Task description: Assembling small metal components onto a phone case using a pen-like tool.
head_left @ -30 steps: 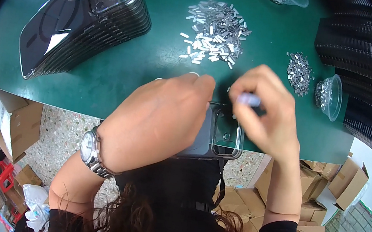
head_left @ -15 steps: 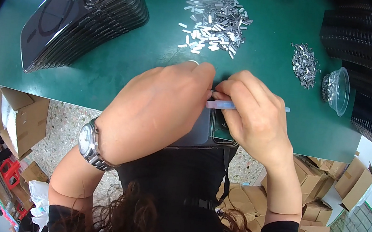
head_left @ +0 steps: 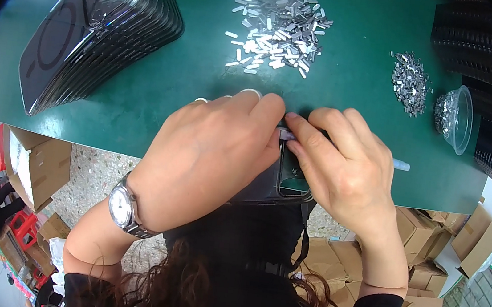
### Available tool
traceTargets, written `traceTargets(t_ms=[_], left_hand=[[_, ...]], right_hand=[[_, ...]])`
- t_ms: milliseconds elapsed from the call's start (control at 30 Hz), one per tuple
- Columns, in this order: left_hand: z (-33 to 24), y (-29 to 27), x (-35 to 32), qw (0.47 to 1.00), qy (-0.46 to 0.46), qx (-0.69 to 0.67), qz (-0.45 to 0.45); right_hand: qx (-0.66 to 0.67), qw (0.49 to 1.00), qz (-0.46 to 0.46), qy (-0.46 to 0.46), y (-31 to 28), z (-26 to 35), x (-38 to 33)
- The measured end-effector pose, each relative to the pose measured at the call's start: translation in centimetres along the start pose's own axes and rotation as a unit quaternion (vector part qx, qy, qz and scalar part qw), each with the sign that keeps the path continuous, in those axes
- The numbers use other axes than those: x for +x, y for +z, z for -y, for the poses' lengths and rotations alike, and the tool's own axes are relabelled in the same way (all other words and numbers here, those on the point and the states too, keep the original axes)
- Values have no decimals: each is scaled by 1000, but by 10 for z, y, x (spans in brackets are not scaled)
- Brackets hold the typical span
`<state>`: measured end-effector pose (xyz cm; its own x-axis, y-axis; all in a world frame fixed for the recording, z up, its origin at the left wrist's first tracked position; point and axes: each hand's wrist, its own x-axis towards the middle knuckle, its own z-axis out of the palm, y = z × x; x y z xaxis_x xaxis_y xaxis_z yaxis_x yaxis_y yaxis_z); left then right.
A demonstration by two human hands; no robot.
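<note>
My left hand, with a metal watch on its wrist, is closed on a dark-edged phone case at the table's near edge. The hand covers much of the case; a clear panel and its camera-side frame show between my hands. My right hand is closed, pinching a slim pale-blue stick. The stick's far end sticks out past the back of that hand, and its tip is at the case's upper edge between my fingertips. Whether a small part sits at the tip is hidden.
A stack of clear, dark-edged phone cases leans at left. Loose small silver strips lie in a heap at the far middle. Tinier metal bits and a tipped clear cup are at right, beside black ribbed trays. Cardboard boxes stand below.
My right hand has turned and shifted slightly right, bringing the stick's tip onto the case's edge between the fingers. My left hand keeps its hold. The view has shifted a little.
</note>
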<state>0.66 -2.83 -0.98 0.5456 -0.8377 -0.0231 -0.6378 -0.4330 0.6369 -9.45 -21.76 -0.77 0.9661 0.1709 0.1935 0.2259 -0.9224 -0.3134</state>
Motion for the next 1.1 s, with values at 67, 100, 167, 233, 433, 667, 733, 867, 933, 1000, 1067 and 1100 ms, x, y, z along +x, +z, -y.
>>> traceTargets(t_ms=[67, 100, 167, 233, 433, 667, 733, 867, 933, 1000, 1067, 1100], left_hand=[[-1, 1, 0, 1000, -5, 0, -3], [-4, 2, 0, 1000, -16, 2, -2], [-6, 3, 0, 1000, -25, 6, -3], [-7, 4, -2, 999, -40, -3, -7], [-5, -22, -10, 995, 10, -98, 23], [-13, -82, -17, 855, -200, -418, 233], [-15, -81, -22, 853, -201, -421, 235], [-34, -110, -29, 920, -212, -286, 162], [-23, -118, -42, 997, 14, -44, -65], [-12, -139, -38, 973, 29, 152, -170], [10, -157, -36, 958, -20, 221, -179], [21, -162, -39, 956, -26, 233, -178]], right_hand=[[2, 1000, -7, 16, 3, 4, -1], [2, 999, -14, 31, 5, 5, -2], [2, 999, -24, 34, 8, 6, -2], [-3, 999, -34, 40, 9, 6, -5], [18, 994, -96, -46, 6, -12, -7], [-85, 931, -308, -178, -27, -12, -3], [-76, 921, -328, -198, -23, -15, 4], [-6, 953, -268, -141, -22, -51, 5], [-8, 968, -230, -104, -10, -67, -4], [-90, 989, -82, -79, -1, -78, -12], [-88, 990, -76, -82, 1, -78, -11], [-78, 990, -73, -88, 1, -78, -8]])
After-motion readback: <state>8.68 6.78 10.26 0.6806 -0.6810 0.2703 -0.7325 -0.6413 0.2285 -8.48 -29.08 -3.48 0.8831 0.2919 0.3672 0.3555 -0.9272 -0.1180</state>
